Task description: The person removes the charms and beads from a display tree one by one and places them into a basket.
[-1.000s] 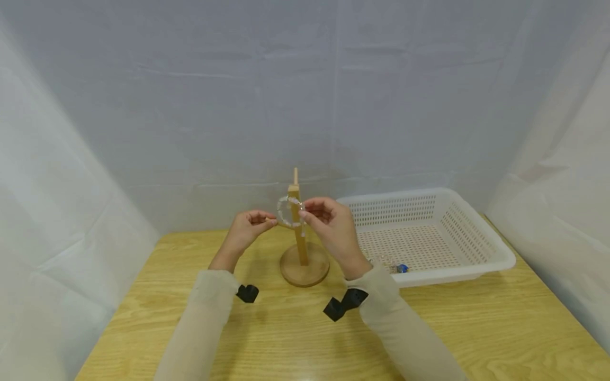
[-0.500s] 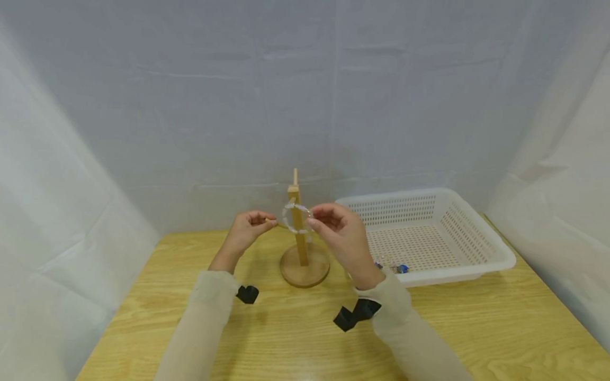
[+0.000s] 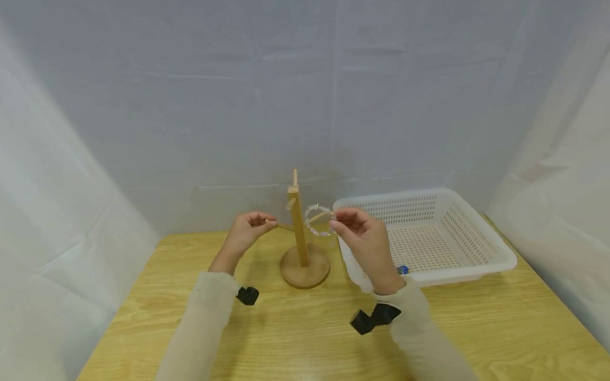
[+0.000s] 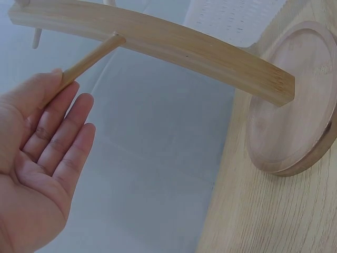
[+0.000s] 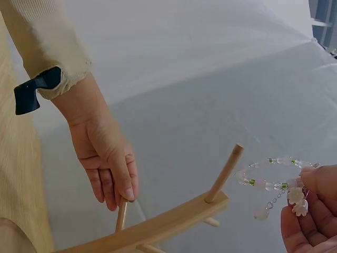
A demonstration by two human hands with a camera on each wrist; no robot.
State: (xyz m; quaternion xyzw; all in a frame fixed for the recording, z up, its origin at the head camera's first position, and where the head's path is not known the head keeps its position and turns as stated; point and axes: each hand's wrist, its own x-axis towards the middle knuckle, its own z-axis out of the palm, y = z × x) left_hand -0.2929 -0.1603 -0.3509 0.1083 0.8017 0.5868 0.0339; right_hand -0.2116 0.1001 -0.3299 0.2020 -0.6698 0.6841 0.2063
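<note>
In the head view my left hand is at the left side of a wooden jewelry stand. Its thumb and index finger pinch the tip of a side peg, while the other fingers lie loosely extended in the left wrist view. To the right of the post, my right hand pinches a beaded bracelet between thumb and fingers. Clear, pale and green beads form its ring, and white flower charms and a short chain dangle by the fingers. A right-hand peg overlaps the ring in the head view.
A white plastic basket stands on the right of the wooden table, with a small blue piece near its front wall. The stand's round base rests on the tabletop. Pale sheeting hangs behind and at both sides.
My right hand has moved right and slightly down, carrying the bracelet from in front of the post to its right side. My left hand stays on the peg.
</note>
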